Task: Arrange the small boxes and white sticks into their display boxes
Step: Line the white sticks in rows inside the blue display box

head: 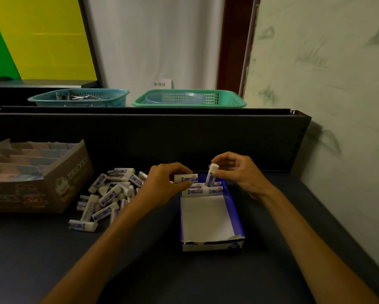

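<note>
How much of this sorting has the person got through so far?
Only just begun with the white sticks. A few sticks already sit at the far end of the blue display box, whose floor is mostly bare. In hand: the left hand holds one stick level and the right hand holds another upright over the box. Left: the loose pile. The cardboard display box beside it already looks filled.

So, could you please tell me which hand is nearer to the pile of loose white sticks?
Left. The left hand sits right at the pile's right edge; the right hand is farther right, above the blue display box.
</note>
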Demonstrator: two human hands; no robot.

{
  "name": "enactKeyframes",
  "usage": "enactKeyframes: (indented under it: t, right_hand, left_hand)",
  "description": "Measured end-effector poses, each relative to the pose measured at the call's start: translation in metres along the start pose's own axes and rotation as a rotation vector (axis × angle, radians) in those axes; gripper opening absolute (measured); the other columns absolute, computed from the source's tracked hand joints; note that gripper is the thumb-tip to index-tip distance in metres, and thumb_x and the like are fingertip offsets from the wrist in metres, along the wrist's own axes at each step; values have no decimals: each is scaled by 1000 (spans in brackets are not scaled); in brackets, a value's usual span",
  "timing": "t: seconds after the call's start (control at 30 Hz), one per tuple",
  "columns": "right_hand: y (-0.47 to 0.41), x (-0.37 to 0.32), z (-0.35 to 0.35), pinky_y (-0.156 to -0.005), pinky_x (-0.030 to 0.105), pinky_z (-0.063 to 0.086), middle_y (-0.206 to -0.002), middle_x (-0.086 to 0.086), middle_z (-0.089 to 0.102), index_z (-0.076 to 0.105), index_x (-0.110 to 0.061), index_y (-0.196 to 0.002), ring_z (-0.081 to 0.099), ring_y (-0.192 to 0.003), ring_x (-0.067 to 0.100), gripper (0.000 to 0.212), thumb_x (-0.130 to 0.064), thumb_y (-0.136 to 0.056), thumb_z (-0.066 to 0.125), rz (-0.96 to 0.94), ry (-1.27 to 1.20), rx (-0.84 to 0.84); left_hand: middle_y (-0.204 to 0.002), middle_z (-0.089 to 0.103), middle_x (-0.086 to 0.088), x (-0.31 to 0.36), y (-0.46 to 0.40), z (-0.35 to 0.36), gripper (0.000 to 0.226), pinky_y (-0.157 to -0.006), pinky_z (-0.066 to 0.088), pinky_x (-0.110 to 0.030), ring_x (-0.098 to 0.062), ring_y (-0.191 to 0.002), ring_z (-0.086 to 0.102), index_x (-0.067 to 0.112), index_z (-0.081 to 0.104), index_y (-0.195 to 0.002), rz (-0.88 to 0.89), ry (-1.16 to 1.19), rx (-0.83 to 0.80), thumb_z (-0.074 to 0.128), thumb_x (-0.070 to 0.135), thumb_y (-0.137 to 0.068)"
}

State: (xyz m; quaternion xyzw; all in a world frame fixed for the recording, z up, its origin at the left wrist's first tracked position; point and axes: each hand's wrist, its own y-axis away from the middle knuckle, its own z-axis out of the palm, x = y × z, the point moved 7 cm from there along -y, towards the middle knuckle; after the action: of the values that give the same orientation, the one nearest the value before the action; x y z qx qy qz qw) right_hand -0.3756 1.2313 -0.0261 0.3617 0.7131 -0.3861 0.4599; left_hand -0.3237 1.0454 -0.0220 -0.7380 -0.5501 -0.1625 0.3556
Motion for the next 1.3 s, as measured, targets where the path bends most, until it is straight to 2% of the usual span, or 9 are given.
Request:
enactKeyframes:
  t: [0.2,0.37,0.47,0.6,0.7,0.8,0.97,1.1,1.3]
  right_hand:
    - [2,1,-3,-73,21,55,-113,0,64,60,-20,-112,65,-101,8,36,-3,-81,67,-3,-83,3]
    - [2,5,-3,-74,22,56,-106,0,66,62,-17,-106,66,-98,8,27,-6,-82,67,10,-47,12]
    - [2,2,-4,-75,17,53,-107,-4,67,63,-21,-108,64,-100,4,25,-10,-85,65,-37,4,28]
    - [3,1,-3,-81,20,54,-111,-6,66,63,-28,-111,62,-105,6,27,-16,-87,63,-57,35,-6]
    - [2,2,0,-80,20,54,-113,-7,64,61,-32,-111,62,-104,4,28,-17,-88,62,-65,122,-44]
    - [-1,6,3,-80,19,53,-110,-11,63,60,-33,-109,62,-102,2,27,-19,-87,64,-67,250,-59]
    - [-2,11,12,-80,18,51,-101,-16,62,62,-29,-104,59,-99,-3,19,-22,-87,65,-63,432,-136]
    - [-3,13,17,-79,15,47,-95,-20,60,63,-31,-101,57,-95,-7,19,-20,-86,67,-48,522,-188]
    - [-3,20,23,-78,18,47,-98,-18,58,68,-27,-106,56,-93,-3,21,-23,-85,68,-11,651,-259]
  left_hand:
    - [-107,62,11,-1,-7,13,34,-69,49,-8,4,-89,58,22,60,-117,18,-9,-35,66,19,-84]
    - [-104,60,15,3,-7,17,30,-70,45,-6,11,-86,54,24,61,-114,52,-41,-32,66,21,-84]
    - [-106,59,14,3,-7,19,29,-73,43,-9,7,-88,53,24,61,-112,67,-73,-31,67,21,-84]
    - [-111,61,9,3,-7,21,30,-81,45,-14,2,-97,53,23,62,-114,87,-116,-51,67,22,-84]
    - [-111,60,10,3,-8,23,31,-71,37,-7,5,-93,47,23,62,-115,89,-178,-68,66,22,-85]
    - [-110,62,9,0,-8,25,30,-67,37,-2,7,-87,49,22,63,-113,99,-180,-95,68,22,-83]
    - [-107,64,5,-1,-8,28,28,-77,47,-15,1,-85,53,22,66,-109,105,-244,-149,70,23,-82]
    - [-110,62,3,3,-8,30,29,-74,37,-10,0,-86,49,20,65,-113,118,-315,-179,67,22,-84]
    - [-111,62,4,3,-13,39,27,-80,41,-16,1,-85,49,23,67,-111,96,-363,-274,68,24,-83]
